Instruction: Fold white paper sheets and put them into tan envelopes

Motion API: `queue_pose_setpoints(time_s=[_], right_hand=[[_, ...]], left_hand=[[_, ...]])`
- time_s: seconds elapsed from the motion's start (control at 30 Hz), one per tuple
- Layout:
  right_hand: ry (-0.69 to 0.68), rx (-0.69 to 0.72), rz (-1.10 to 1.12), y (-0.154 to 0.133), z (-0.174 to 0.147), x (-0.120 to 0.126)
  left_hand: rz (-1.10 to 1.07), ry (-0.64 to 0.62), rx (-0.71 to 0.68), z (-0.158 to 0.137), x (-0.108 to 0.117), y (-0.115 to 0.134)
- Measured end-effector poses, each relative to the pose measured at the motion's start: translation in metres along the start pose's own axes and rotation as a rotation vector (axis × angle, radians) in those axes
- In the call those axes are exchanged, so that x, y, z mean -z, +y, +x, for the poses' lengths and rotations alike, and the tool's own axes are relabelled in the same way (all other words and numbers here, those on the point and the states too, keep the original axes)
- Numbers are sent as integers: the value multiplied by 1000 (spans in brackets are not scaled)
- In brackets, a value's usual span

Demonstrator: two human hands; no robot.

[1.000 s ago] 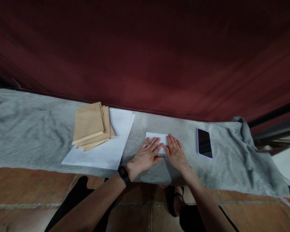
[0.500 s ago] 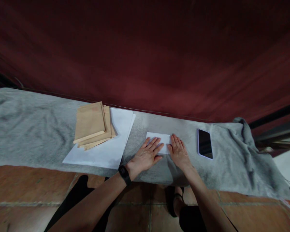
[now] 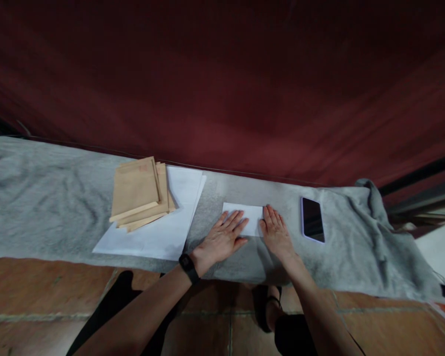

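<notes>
A small white folded paper (image 3: 252, 221) lies flat on the grey cloth between my two hands. My left hand (image 3: 224, 238) rests palm down over its left part, fingers stretched out and a little apart. At the right edge of the paper lies my right hand (image 3: 276, 231), also flat, with its fingers extended. Both palms face down, so their undersides are hidden. Neither hand grips anything.
Left of my hands, several brown paper envelopes (image 3: 136, 188) are piled on large white sheets (image 3: 180, 217). A phone with a pale purple edge (image 3: 313, 220) lies to the right. Grey cloth (image 3: 59, 198) covers the long surface, with a dark red curtain-like backdrop (image 3: 222, 99) behind.
My right hand has shifted slightly right relative to the paper, baring more of its right part. My left hand stays nearly in place. The whole view has shifted a little.
</notes>
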State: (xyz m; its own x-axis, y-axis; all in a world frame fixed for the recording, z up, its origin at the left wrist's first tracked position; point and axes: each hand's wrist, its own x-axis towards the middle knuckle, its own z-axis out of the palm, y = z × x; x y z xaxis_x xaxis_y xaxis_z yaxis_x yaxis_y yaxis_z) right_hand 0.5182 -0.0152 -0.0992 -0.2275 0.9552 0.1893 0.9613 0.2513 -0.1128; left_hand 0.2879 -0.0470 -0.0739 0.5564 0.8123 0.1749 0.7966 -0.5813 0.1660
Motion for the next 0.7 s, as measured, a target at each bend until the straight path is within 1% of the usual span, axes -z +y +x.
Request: queue_pose_setpoints(time_s=[0.17,0.3,0.4,0.5,0.6,0.7], right_hand=[[7,-26,13,3,1,0],[49,-47,31,5,1,-2],[86,-48,61,1,2,1],[82,22,138,-14,2,5],[29,133,236,-34,1,7],[-29,178,256,-48,0,6]], left_hand=[[35,-1,135,1,-2,-5],[68,27,235,4,-2,-11],[68,37,283,6,0,-12],[57,48,272,11,0,-6],[38,41,209,16,-4,2],[33,26,186,22,-10,7]])
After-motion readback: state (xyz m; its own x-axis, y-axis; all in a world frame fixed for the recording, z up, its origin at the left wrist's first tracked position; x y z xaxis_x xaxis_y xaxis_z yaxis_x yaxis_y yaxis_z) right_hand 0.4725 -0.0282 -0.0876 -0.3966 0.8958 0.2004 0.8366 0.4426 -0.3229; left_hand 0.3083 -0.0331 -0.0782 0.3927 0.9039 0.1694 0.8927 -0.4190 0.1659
